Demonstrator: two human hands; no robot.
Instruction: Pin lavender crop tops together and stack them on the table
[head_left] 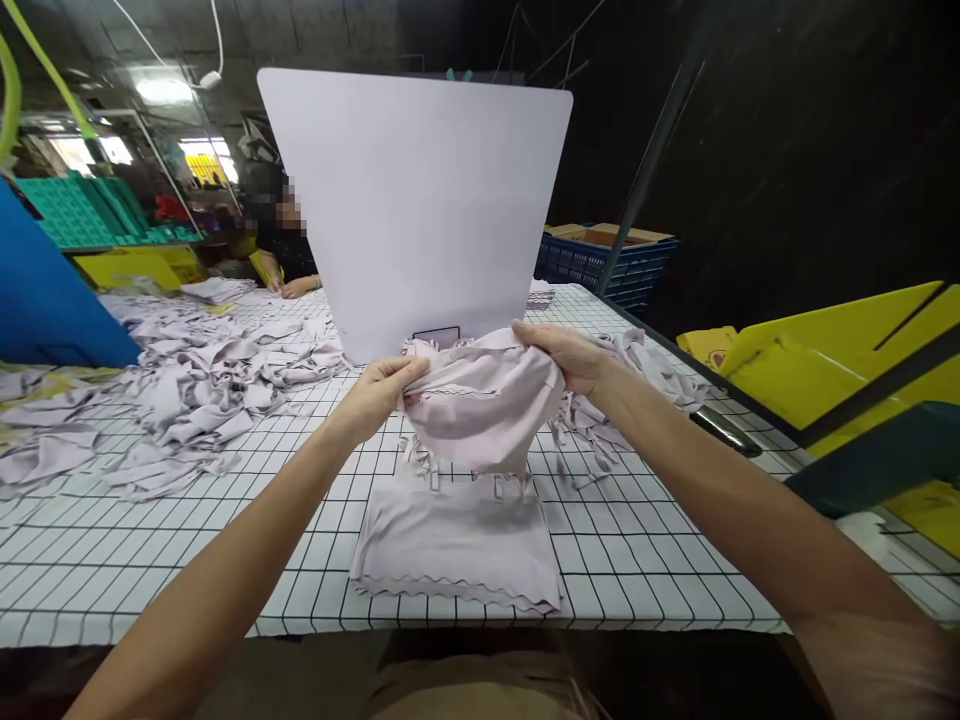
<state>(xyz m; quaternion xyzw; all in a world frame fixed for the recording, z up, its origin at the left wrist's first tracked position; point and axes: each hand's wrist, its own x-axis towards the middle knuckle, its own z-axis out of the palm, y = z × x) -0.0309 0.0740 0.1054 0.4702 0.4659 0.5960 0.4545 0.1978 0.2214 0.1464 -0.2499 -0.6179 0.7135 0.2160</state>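
Observation:
A pale pinkish-grey fabric garment (480,415) hangs stretched between my two hands above the table. My left hand (379,395) pinches its left edge between thumb and fingers. On the other side, my right hand (564,352) grips the upper right edge, with some fingers hidden behind the cloth. Below it, near the table's front edge, lies a flat stack of the same fabric (457,540) with a wavy hem and thin straps at its far end. Upright behind the garment stands a large white board (420,200).
Loose garments (217,380) are heaped on the checked tablecloth (300,590) at left; more fabric (645,365) and a dark glossy object (726,430) lie at right. A blue board (52,290) stands far left. A co-worker (289,250) sits behind the heap. Blue crates (592,255) are beyond the table.

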